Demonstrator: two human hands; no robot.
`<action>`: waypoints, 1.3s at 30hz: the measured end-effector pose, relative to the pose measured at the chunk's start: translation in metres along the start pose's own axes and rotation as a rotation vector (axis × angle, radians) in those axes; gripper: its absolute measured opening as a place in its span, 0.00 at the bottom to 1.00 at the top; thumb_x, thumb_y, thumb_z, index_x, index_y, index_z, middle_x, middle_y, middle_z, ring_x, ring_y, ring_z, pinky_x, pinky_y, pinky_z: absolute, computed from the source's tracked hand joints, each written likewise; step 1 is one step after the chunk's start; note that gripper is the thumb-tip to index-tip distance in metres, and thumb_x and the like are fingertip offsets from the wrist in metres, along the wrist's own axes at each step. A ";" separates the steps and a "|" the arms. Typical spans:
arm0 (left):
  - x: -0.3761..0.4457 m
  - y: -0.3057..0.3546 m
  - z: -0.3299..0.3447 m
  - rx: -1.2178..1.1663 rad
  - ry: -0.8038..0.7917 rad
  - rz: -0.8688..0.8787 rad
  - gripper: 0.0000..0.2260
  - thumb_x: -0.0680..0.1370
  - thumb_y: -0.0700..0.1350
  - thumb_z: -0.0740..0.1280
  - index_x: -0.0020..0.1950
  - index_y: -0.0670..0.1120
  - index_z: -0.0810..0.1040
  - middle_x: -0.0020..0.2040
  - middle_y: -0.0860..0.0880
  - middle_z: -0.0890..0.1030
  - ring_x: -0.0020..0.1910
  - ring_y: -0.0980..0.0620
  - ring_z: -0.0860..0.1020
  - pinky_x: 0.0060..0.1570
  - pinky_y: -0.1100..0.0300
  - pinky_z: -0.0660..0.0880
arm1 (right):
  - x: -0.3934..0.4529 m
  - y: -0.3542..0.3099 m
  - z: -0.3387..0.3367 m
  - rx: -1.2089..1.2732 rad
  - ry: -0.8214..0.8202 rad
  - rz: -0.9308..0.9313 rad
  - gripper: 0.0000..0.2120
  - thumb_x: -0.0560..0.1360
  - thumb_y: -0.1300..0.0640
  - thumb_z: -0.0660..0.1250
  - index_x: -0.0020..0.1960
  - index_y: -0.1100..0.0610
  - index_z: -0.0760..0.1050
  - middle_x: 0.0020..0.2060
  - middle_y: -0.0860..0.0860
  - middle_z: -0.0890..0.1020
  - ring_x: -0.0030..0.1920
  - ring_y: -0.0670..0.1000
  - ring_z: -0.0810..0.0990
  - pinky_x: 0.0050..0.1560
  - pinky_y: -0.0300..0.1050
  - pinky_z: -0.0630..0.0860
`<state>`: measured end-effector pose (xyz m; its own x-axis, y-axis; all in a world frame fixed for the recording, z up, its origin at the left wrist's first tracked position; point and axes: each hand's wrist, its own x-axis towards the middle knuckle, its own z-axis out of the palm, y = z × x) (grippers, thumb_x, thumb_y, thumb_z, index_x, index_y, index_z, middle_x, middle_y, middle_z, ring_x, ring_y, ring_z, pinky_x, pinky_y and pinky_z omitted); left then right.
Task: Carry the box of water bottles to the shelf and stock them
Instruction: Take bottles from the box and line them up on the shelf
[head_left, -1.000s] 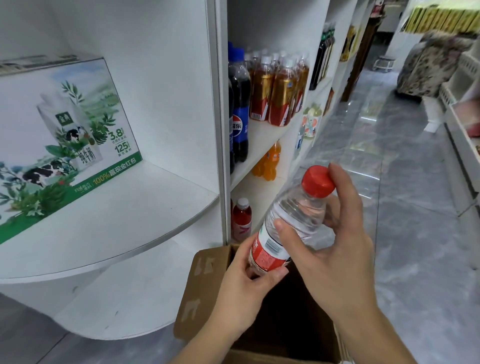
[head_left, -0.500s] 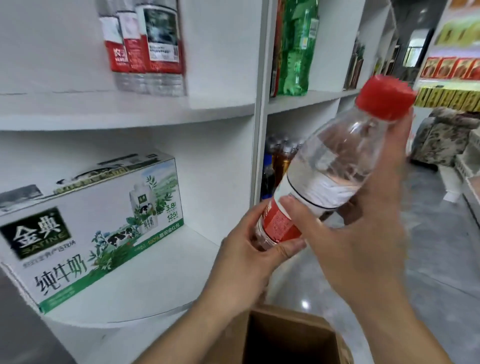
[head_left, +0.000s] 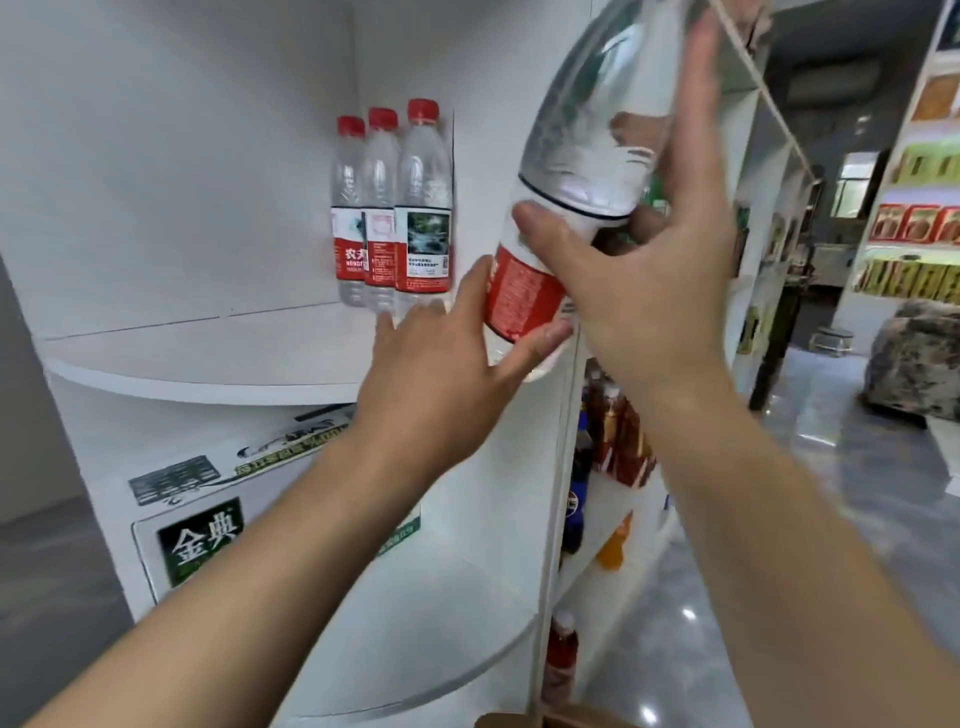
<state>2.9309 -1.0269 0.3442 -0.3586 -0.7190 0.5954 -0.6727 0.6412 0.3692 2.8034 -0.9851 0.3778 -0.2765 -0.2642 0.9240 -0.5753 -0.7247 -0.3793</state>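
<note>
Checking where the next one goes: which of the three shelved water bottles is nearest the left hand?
The rightmost bottle, with the landscape photo on its label; the left hand has its fingertips just below it.

white curved shelf (head_left: 208, 358), three red-capped water bottles (head_left: 387, 208) upright at its back, milk carton (head_left: 208, 525) on lower shelf (head_left: 441, 623)

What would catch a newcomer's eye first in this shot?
A clear plastic water bottle with a red label fills the upper centre, tilted, the right hand gripping its side and the left hand touching its base. Behind, three red-capped water bottles stand in a row on the white curved shelf at left.
</note>
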 end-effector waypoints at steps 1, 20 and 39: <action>0.001 -0.007 -0.001 0.007 -0.005 -0.023 0.39 0.70 0.74 0.46 0.78 0.57 0.53 0.67 0.44 0.78 0.67 0.39 0.73 0.72 0.38 0.61 | 0.002 0.001 0.012 0.015 -0.035 0.015 0.50 0.69 0.59 0.79 0.81 0.57 0.52 0.75 0.60 0.68 0.74 0.58 0.69 0.69 0.60 0.74; 0.013 -0.046 0.002 0.132 -0.066 -0.094 0.23 0.82 0.55 0.51 0.73 0.49 0.47 0.38 0.47 0.69 0.36 0.42 0.70 0.37 0.51 0.71 | -0.014 0.022 0.066 -0.051 -0.301 0.320 0.53 0.72 0.59 0.77 0.81 0.41 0.43 0.71 0.45 0.74 0.65 0.44 0.78 0.66 0.43 0.76; 0.010 -0.063 0.020 0.572 -0.114 0.062 0.35 0.75 0.72 0.48 0.63 0.44 0.70 0.60 0.46 0.78 0.61 0.46 0.75 0.59 0.52 0.71 | -0.016 0.071 0.079 -0.350 -0.185 0.431 0.42 0.73 0.52 0.76 0.79 0.50 0.56 0.68 0.52 0.71 0.67 0.50 0.73 0.64 0.40 0.70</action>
<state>2.9568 -1.0794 0.3127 -0.4549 -0.7292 0.5112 -0.8790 0.4597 -0.1265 2.8280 -1.0831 0.3404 -0.4214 -0.6181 0.6637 -0.6693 -0.2818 -0.6874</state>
